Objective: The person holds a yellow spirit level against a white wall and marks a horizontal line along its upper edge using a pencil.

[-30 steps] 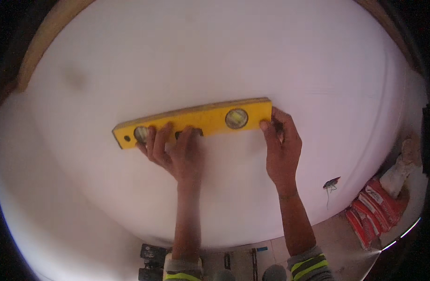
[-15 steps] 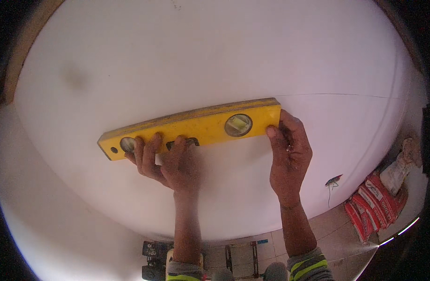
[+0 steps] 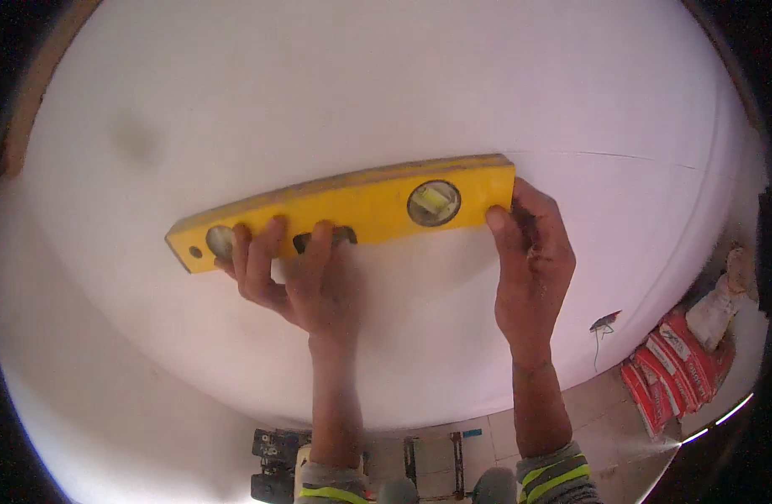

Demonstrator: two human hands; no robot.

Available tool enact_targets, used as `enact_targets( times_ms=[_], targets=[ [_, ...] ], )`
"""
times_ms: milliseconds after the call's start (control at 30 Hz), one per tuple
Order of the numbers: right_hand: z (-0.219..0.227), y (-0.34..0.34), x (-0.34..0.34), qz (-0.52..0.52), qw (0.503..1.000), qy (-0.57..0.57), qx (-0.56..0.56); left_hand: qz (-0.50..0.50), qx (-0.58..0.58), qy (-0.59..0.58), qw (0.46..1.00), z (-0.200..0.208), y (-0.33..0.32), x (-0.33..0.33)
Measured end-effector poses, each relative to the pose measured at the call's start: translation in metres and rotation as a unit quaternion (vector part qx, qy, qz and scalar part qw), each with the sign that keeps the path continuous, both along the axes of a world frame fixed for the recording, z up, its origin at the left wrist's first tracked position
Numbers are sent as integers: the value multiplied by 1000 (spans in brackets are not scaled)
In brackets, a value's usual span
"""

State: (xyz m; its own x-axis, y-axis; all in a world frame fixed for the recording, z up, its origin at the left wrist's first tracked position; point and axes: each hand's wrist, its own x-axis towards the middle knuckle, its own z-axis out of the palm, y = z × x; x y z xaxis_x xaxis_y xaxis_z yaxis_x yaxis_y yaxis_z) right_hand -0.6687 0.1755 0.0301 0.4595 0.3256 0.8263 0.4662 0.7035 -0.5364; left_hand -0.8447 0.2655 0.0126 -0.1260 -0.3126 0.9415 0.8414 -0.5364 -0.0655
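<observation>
A yellow spirit level [image 3: 369, 208] lies against the white wall [image 3: 386, 92], its right end a little higher in the picture than its left. My left hand [image 3: 298, 277] has its fingers spread over the level's lower left part, near the left round vial and the dark middle cutout. At the other end, my right hand [image 3: 533, 265] grips the level, thumb on its front face and fingers behind the edge. A thin line [image 3: 613, 155] runs along the wall rightward from the level's upper right corner.
Wires stick out of a small wall opening [image 3: 605, 321] right of my right hand. Red and white bags [image 3: 676, 365] are stacked on the floor at lower right. Dark equipment [image 3: 277, 462] and a small frame [image 3: 434, 464] stand below, near my feet.
The level and both hands sit slightly higher in the picture, the right end most. The wall line has shifted up too, so the view has moved somewhat. Both grips look the same.
</observation>
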Motion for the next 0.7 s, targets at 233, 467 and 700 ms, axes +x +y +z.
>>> enact_targets(
  times_ms=[233, 467, 700],
  targets=[
    [3, 6, 5, -24, 995, -50, 77, -78, 17, 19, 997, 5, -7, -2],
    [-2, 22, 17, -89, 985, -102, 103, -63, -15, 83, 994, 7, -19, -36],
    [8, 3, 19, -62, 995, -74, -11, -67, -69, 154, 983, 24, -31, -65]
  ],
)
